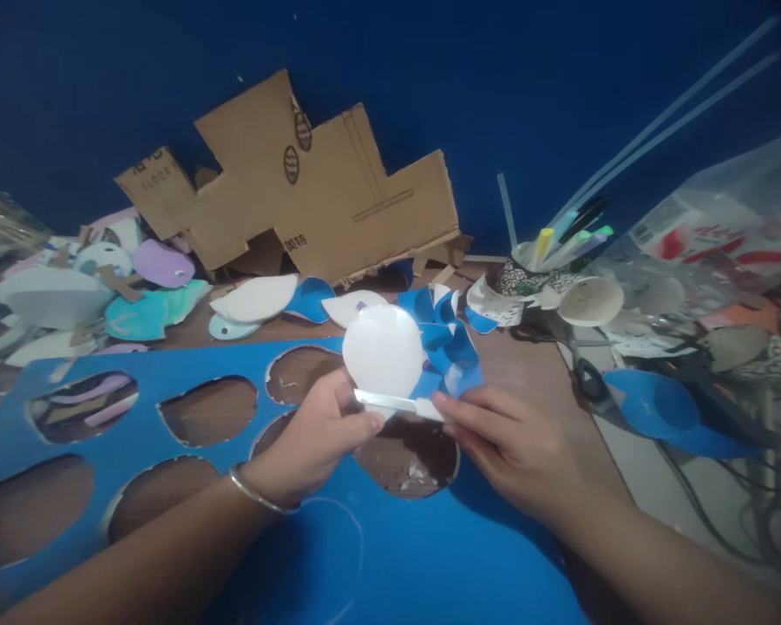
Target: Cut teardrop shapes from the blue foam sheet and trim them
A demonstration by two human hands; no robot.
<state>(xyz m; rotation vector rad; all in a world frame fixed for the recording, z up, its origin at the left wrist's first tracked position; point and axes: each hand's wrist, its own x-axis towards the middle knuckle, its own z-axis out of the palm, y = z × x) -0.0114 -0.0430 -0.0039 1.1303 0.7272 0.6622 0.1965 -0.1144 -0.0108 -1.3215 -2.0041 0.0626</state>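
Note:
My left hand (312, 438) and my right hand (501, 438) pinch the folded bottom edge of a white, petal-shaped paper cutout (383, 351) from either side, holding it upright above a blue sheet (390, 555) with several round holes cut in it. A thin metal bangle (255, 491) sits on my left wrist. Just behind the cutout lies a cluster of folded blue and white petals (448, 343). A drawn outline shows on the blue sheet near my left wrist.
A flattened cardboard box (312, 195) leans on the blue wall. Loose petal cutouts (149, 291) in white, purple and teal lie at left. At right stand a cup of pens (534, 265), scissors (589, 382), a blue cutout (664, 408) and plastic bags (722, 234).

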